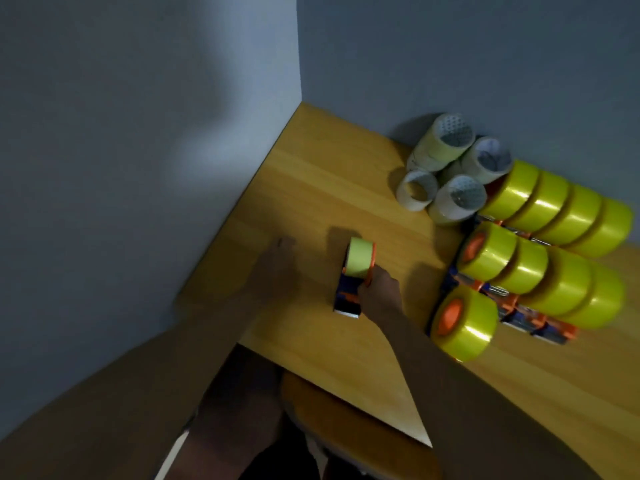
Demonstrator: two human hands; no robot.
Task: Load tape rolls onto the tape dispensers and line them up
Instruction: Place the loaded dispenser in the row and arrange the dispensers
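Observation:
A blue and orange tape dispenser [348, 301] stands on the wooden table [311, 188] with a yellow-green tape roll [360, 256] mounted on it. My right hand [379, 296] grips the dispenser at its right side, just below the roll. My left hand [277, 268] is blurred; it lies on the table to the left of the dispenser, holding nothing. At the right lie several loaded dispensers [540, 322] with yellow rolls [464, 322] in rows.
Pale, nearly spent tape rolls [453, 199] stand stacked by the back wall [450, 57], next to a row of yellow rolls [561, 209]. A second wall [138, 133] borders the table's left edge. A wooden chair seat [329, 414] sits below the near edge.

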